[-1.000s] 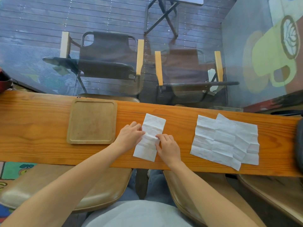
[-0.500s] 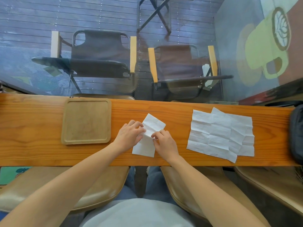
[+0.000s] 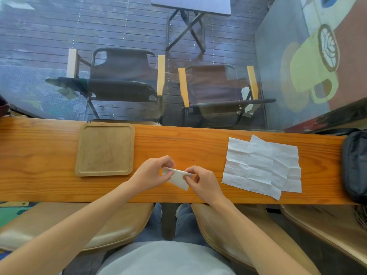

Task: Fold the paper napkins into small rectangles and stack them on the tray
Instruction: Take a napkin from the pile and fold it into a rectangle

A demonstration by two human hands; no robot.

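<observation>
A white paper napkin (image 3: 177,178), folded down to a small piece, is lifted just above the wooden counter (image 3: 188,143). My left hand (image 3: 152,172) pinches its left end and my right hand (image 3: 202,181) pinches its right end, fingers curled round the fold. A square wooden tray (image 3: 85,149) lies to the left of my hands, with nothing on it. To the right lie unfolded, creased white napkins (image 3: 262,165), overlapping flat on the counter.
A dark bag (image 3: 355,165) sits at the counter's right end. Beyond the far edge is a glass pane, with two folding chairs (image 3: 123,80) and a small table outside. Tan stools (image 3: 119,225) stand under the near edge.
The long napkin strip that lay flat under my hands has been folded over to a shorter piece and raised off the counter. Both hands now pinch its ends.
</observation>
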